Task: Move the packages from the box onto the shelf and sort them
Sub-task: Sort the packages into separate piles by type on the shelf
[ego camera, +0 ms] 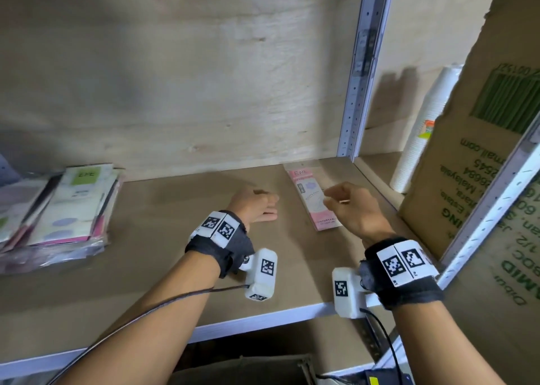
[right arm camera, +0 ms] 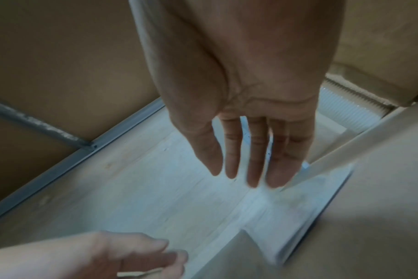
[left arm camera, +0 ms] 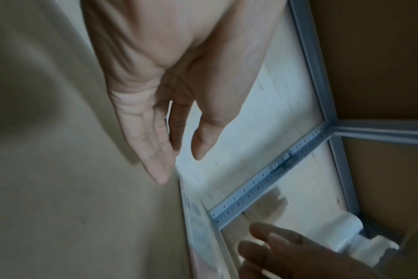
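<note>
While seen from the head camera: pink package [ego camera: 312, 197] lying flat on the brown shelf [ego camera: 163, 256], near the back right corner, just in front of the plywood back wall [ego camera: 204, 77]. Right hand [ego camera: 355, 209] hovering over the package's near right edge, fingers loosely bent, nothing in its grasp. Left hand [ego camera: 253, 206] just left of the package, palm down, fingers extended low over the board, also empty. Stack of packages [ego camera: 58, 209] in clear wrap at the far left of the same shelf, well apart from both hands. Cardboard box [ego camera: 479, 162] with green print at the right, white cup stack [ego camera: 420, 133] beside it behind the metal upright [ego camera: 362, 72].

From the left wrist: left hand [left arm camera: 170, 90] with straight, relaxed fingers [left arm camera: 155, 160] beside the board, holding nothing; package [left arm camera: 203, 236] blurred beyond them.

From the right wrist: right hand [right arm camera: 246, 113] with fingers [right arm camera: 255, 160] straight and slightly spread, empty; package [right arm camera: 306, 207] a blurred pale strip below the fingertips.
</note>
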Demonstrator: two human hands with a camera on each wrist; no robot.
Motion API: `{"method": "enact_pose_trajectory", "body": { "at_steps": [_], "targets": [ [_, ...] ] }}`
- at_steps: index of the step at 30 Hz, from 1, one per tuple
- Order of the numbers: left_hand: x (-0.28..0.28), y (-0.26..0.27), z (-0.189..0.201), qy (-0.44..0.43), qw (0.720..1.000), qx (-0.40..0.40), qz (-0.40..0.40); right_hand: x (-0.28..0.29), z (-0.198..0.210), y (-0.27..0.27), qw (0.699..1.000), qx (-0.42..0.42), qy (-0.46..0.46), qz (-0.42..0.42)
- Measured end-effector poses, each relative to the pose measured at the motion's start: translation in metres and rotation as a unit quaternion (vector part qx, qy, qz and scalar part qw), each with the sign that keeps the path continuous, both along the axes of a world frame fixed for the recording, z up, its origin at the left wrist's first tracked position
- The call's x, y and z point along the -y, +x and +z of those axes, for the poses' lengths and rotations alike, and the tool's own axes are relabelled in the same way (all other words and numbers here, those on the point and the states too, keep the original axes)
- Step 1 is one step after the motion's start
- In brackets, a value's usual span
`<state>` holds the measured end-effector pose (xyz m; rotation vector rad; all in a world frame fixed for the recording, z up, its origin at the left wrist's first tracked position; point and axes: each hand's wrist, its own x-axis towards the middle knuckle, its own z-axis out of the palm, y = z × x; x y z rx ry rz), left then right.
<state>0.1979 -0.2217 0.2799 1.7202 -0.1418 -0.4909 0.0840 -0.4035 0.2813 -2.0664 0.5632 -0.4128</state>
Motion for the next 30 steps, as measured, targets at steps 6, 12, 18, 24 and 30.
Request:
{"method": "enact_pose_trajectory", "body": {
  "at_steps": [6, 12, 18, 24, 30],
  "targets": [
    [-0.109, 0.000, 0.008, -0.044, 0.995, 0.034, 0.088, -0.085, 0.005, 0.004, 0.977, 0.043, 0.103, 0.183],
    [-0.212, 0.012, 0.025, -0.055, 0.979, 0.092, 0.174, -0.178, 0.004, 0.034, 0.952, 0.008, 0.138, 0.273],
    [-0.300, 0.030, 0.037, -0.018, 0.957, 0.123, 0.263, -0.258, 0.017, 0.085, 0.941, -0.032, 0.126, 0.311],
    [-0.363, 0.034, 0.034, -0.020, 0.941, 0.108, 0.321, -0.332, 0.016, 0.144, 0.949, -0.068, 0.135, 0.275],
    [-0.396, 0.036, 0.026, -0.020, 0.943, 0.082, 0.323, -0.392, 0.002, 0.191, 0.959, -0.084, 0.116, 0.246]
  ]
}}
